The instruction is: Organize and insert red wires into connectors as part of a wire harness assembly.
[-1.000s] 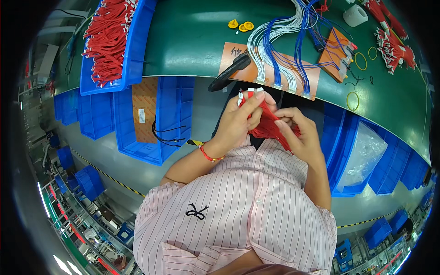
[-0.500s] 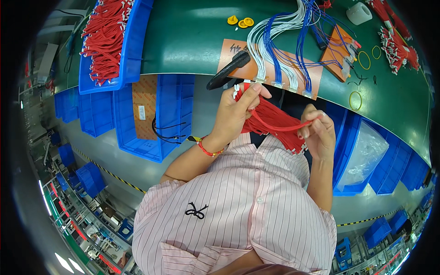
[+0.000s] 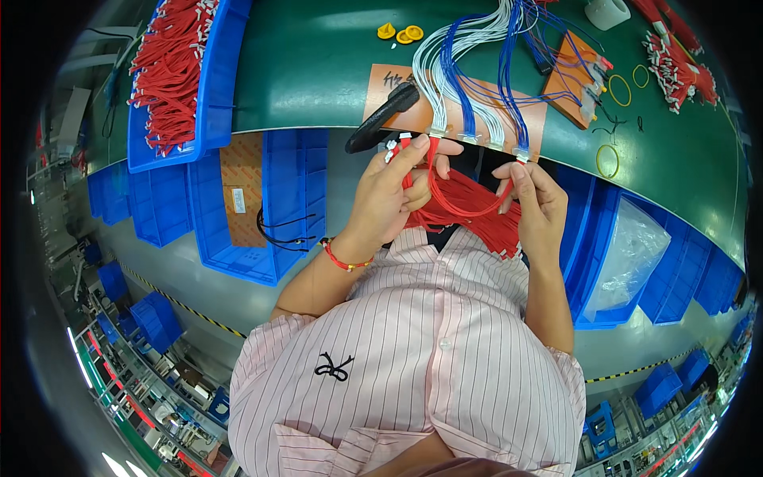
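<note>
My left hand [image 3: 380, 195] is closed on several red cables, whose white connectors stick out above its thumb. One red cable [image 3: 474, 213] loops down from there to my right hand [image 3: 540, 203]. That hand pinches the cable's other end close to the connector [image 3: 521, 154] of a blue wire bundle [image 3: 509, 87] at the table edge; whether the two touch I cannot tell. More red cables [image 3: 469, 191] lie in a bunch below, over my lap. White wires [image 3: 431, 71] run to connectors along the same edge, over an orange board [image 3: 380, 94].
Red cables fill a blue bin [image 3: 218, 95] on the left. A black-handled tool [image 3: 381, 119] juts over the table edge. Yellow caps [image 3: 409, 33], an orange block [image 3: 568, 75], rubber bands [image 3: 607, 160] and a white roll [image 3: 606, 13] lie on the green table. Blue crates [image 3: 302, 183] stand underneath.
My right hand has risen toward the table edge with the cable end, now beside the blue wires' connector. The cable's loop hangs wider. My left hand keeps its hold.
</note>
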A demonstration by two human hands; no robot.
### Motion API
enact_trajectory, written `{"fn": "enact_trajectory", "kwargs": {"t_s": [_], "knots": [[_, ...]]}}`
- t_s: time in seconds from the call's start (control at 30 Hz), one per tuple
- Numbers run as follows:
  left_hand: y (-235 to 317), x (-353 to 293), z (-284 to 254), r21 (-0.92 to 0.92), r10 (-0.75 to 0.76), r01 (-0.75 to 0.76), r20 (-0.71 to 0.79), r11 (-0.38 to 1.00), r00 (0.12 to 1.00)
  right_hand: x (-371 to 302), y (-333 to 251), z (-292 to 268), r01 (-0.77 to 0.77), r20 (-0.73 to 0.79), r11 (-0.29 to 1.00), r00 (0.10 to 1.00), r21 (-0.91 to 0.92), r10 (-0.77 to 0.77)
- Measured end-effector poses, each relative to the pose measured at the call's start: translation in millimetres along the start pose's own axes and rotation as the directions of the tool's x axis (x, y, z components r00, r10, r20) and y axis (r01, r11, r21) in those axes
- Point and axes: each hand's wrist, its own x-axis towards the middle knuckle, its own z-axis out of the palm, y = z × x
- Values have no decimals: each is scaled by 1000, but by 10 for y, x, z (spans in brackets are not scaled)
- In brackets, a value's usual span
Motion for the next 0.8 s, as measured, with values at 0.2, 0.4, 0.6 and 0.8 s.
{"fn": "enact_trajectory", "kwargs": {"t_s": [0.2,0.4,0.6,0.8], "knots": [[-60,-71,-65,-24,-37,38,31,999,999,13,19,-34,4,12,999,1000,-42,-3],[-47,-98,-113,-29,-53,54,35,998,998,61,-6,-89,-184,135,920,980,347,145],[-39,-41,-36,53,-24,22,35,998,999,57,71,-64,-232,155,826,972,513,177],[26,80,38,145,-48,44,28,988,998,63,139,-153,-209,74,902,978,379,196]]}}
